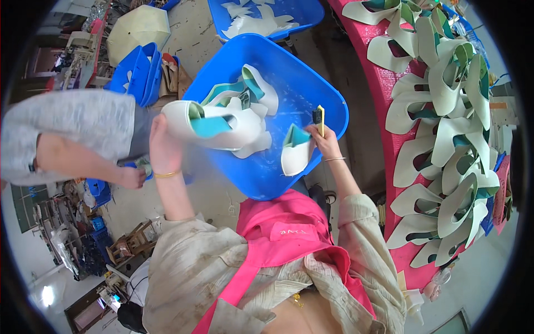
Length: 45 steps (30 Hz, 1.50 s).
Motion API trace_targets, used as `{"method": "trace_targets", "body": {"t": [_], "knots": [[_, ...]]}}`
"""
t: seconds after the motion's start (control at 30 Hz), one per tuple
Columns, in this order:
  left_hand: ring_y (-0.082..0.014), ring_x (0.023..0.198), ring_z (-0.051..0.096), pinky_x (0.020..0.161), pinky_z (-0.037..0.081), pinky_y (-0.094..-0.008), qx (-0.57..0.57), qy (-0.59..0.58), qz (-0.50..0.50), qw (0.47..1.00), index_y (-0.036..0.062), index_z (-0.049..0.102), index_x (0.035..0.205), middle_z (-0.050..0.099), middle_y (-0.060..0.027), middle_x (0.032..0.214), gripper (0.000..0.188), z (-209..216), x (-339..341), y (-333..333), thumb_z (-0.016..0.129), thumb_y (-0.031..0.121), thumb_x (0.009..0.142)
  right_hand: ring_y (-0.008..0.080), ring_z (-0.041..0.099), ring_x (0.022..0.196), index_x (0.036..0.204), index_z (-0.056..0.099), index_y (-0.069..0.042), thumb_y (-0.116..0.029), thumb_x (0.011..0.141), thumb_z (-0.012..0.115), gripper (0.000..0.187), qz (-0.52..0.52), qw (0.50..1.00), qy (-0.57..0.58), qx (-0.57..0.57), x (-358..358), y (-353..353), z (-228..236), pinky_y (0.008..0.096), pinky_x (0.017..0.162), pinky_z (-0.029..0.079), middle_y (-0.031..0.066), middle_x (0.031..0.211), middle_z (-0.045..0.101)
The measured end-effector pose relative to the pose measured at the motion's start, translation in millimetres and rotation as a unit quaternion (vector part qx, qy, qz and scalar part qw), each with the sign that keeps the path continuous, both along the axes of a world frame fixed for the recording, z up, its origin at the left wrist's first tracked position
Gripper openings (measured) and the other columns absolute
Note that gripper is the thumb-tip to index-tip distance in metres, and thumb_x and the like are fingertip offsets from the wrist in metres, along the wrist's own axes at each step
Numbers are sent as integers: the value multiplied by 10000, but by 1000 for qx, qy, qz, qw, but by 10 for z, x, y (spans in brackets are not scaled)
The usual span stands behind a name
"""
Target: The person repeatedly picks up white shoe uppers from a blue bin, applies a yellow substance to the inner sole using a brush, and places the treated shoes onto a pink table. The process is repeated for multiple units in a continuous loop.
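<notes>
My left hand (pixel 166 149) is closed on the edge of a white shoe upper (pixel 178 118) with teal lining, raised over the left side of a blue plastic bin (pixel 328 92). Its fingers are partly hidden behind the upper. Over the bin's right side, my right hand (pixel 327 143) grips a small brush (pixel 321 118) with a yellow handle and dark bristles. A second white upper (pixel 296 158), also teal inside, hangs from the fingers of that hand. More loose uppers (pixel 266 96) lie in the bin between my hands, partly covered by the one on the left.
On the right, a pink-covered table (pixel 384 111) bears rows of overlapping white uppers (pixel 414 158). Another blue bin (pixel 311 14) with white pieces stands beyond mine. At left, close to my left arm, a co-worker's arm (pixel 83 161) reaches in. A pale umbrella (pixel 138 34) and stacked blue bins (pixel 136 75) stand farther left.
</notes>
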<state>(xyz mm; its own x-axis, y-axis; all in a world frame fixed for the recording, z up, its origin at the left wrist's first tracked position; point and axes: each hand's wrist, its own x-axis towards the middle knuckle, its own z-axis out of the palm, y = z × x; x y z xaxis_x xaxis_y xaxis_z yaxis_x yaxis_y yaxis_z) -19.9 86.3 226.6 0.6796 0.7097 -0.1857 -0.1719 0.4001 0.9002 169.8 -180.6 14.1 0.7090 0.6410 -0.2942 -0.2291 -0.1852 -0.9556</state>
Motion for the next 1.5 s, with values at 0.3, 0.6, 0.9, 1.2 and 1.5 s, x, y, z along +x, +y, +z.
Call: {"method": "trace_targets", "body": {"t": [0.3, 0.6, 0.9, 1.2, 1.5], "knots": [[-182, 1021, 492, 881, 397, -368, -59, -143, 31, 987, 101, 511, 904, 542, -65, 1055, 79, -266, 390, -965, 516, 160, 851, 14, 384, 524, 881, 544, 6, -143, 764, 636, 210, 38, 964, 109, 241, -505, 425, 1969, 200, 461, 318, -40, 715, 528], [-179, 891, 521, 833, 396, -347, -95, -160, -181, 966, 86, 492, 844, 554, -52, 852, 183, -363, 431, -1475, 503, 268, 859, 23, 311, 393, 842, 488, -61, -169, 857, 516, 113, -46, 975, 141, 164, -448, -455, 1664, 186, 342, 198, -64, 534, 361], [-294, 1111, 445, 946, 328, -417, -372, 4, -398, 838, 25, 366, 1239, 440, -150, 1226, 774, -451, 801, -2245, 216, 651, 809, 63, 317, 335, 788, 405, -74, -151, 879, 458, 130, -56, 967, 144, 204, -712, -1315, 1843, 190, 334, 204, -21, 497, 353], [-247, 941, 552, 839, 442, -376, -429, 71, -481, 762, -32, 432, 1139, 540, -135, 1059, 359, -541, 1018, -2649, 487, 186, 859, 188, 561, 804, 792, 590, 9, 22, 722, 574, 73, -213, 970, -62, 100, -1635, -2099, 1362, 281, 721, 433, 83, 853, 587], [-283, 1151, 409, 942, 354, -396, -255, 95, -670, 691, -12, 241, 1286, 394, -178, 1256, 576, -160, 648, -3998, 522, 226, 843, 76, 497, 756, 1027, 575, -67, -162, 774, 621, 274, -709, 700, 14, -91, -2805, -3868, 1192, 215, 658, 417, 31, 958, 571]]}}
